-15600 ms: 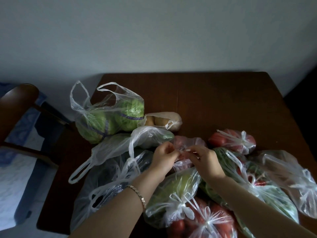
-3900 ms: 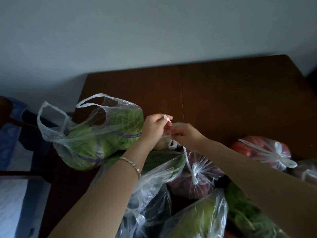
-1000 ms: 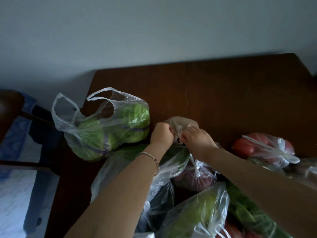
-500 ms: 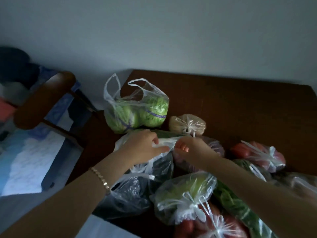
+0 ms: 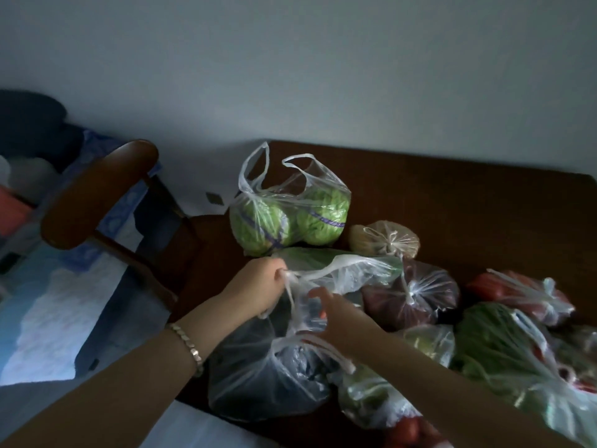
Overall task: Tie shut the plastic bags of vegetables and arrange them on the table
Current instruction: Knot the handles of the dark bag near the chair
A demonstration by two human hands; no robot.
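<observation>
Dark wooden table (image 5: 452, 202), set against a pale wall; holds a cluster of thin clear plastic bags.

Cucumber bag (image 5: 342, 270): long, green contents, mouth untied, lying across the middle of the pile in front of the cabbage bag. Left hand (image 5: 258, 289) is closed in a fist round one of its handle loops, pulling the film taut. Right hand (image 5: 336, 315) is partly open just beside it, fingers spread over the loose plastic; whether it has hold of a handle cannot be told.

Cabbage bag (image 5: 290, 215): two pale green heads with purple bands, both handles upright and untied, at the table's far left.

Potato bag (image 5: 387, 240): small, tan, knotted, touching the cabbage bag's right side.

Dark red bag (image 5: 416, 295): knotted, right of the cucumber bag.

Tomato bag (image 5: 523, 292): red, knotted, further right.

Dark bag (image 5: 268, 370): dim contents, at the near left edge, beneath the forearms.

Bracelet (image 5: 187, 344): on the left wrist.

Wooden chair (image 5: 97, 195): left of the table.
</observation>
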